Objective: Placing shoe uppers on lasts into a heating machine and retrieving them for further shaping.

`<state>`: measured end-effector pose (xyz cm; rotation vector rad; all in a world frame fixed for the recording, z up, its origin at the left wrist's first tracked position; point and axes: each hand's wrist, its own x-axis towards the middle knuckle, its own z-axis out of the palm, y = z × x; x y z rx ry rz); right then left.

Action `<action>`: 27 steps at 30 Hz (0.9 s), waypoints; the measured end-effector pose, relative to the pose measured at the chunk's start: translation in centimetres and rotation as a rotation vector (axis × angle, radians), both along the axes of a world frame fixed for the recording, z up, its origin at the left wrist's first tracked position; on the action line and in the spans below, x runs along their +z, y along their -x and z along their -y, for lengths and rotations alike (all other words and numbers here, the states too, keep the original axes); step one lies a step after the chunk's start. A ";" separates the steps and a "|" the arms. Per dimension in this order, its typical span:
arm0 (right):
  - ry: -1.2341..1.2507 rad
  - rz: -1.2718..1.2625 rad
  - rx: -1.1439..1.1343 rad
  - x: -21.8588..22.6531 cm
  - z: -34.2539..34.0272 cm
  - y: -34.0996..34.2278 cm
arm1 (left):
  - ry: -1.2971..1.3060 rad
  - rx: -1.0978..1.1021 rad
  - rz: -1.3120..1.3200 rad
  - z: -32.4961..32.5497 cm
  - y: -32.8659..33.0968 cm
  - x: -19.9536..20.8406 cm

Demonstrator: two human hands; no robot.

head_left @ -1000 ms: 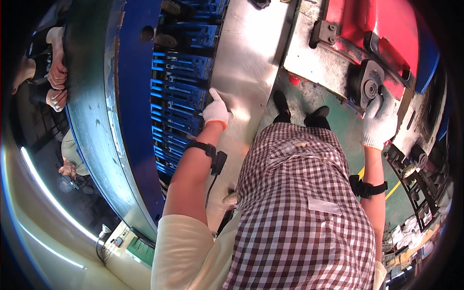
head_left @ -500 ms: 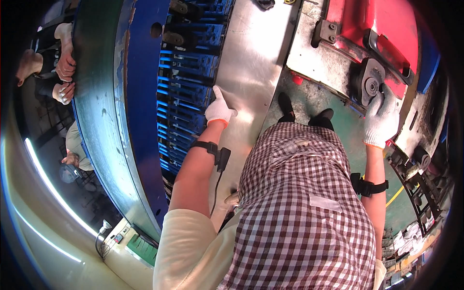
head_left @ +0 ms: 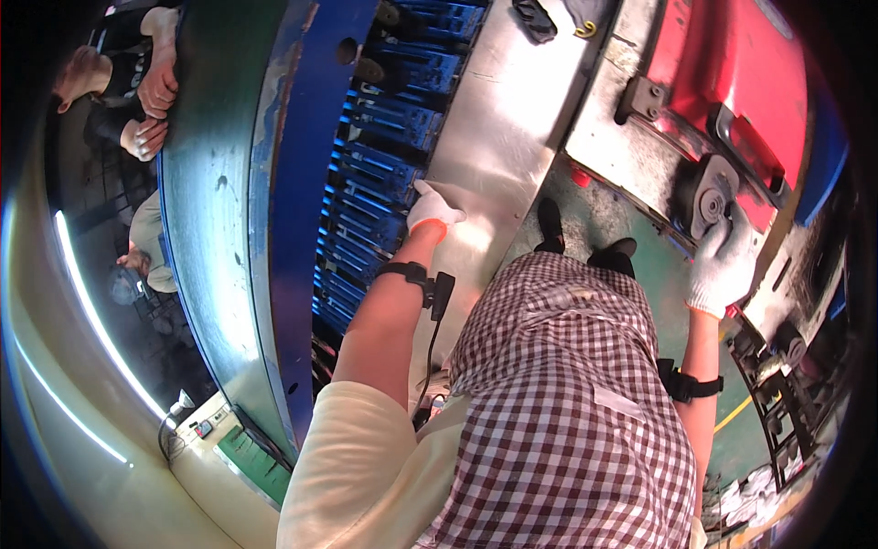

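Note:
My left hand [head_left: 432, 206], in a white knitted glove with an orange cuff, lies on the left edge of a shiny metal tabletop [head_left: 498, 101]. Its index finger is stretched toward a row of blue slotted machine parts [head_left: 375, 197], the thumb apart, and nothing shows in it. On the right, my gloved right hand [head_left: 722, 265] is at the lower end of a dark oval piece [head_left: 709, 194] with a ringed round centre. Fingers and thumb seem to close on that end; the far fingertips are partly hidden. The piece sits beside a red machine housing [head_left: 732, 82].
A long blue beam [head_left: 306, 210] and dark green belt [head_left: 215, 183] run along the left, with another person's hands [head_left: 151, 110] at the far side. A black object [head_left: 535, 20] lies at the tabletop's far end. A cluttered rack [head_left: 791, 393] stands lower right.
The whole view has shifted, so the machines sit further right and lower. My left hand stays at the tabletop edge, my right hand at the dark oval piece.

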<state>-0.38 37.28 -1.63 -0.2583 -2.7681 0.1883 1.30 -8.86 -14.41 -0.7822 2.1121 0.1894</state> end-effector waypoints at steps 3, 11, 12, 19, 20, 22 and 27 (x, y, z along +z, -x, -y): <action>-0.004 0.010 0.000 0.0 0.1 0.0 | 0.023 0.020 0.001 0.2 -0.5 -0.8; -0.008 -0.006 0.014 -0.6 -0.4 0.1 | -0.006 0.008 0.046 0.0 0.6 0.2; 0.007 0.002 0.009 -0.6 -0.5 0.0 | -0.009 0.004 0.045 0.1 0.5 0.2; 0.006 0.011 -0.007 -0.5 -0.3 0.0 | 0.021 0.048 -0.145 0.5 -0.9 1.5; 0.005 0.012 -0.012 -0.5 -0.3 0.0 | 0.093 0.007 -0.131 -0.2 -0.7 2.0; 0.003 0.011 -0.005 -0.4 -0.3 0.1 | 0.168 -0.028 -0.115 -0.5 -0.7 2.9; 0.005 0.005 0.009 -0.1 0.0 0.2 | 0.024 0.117 -0.138 2.5 -1.3 0.5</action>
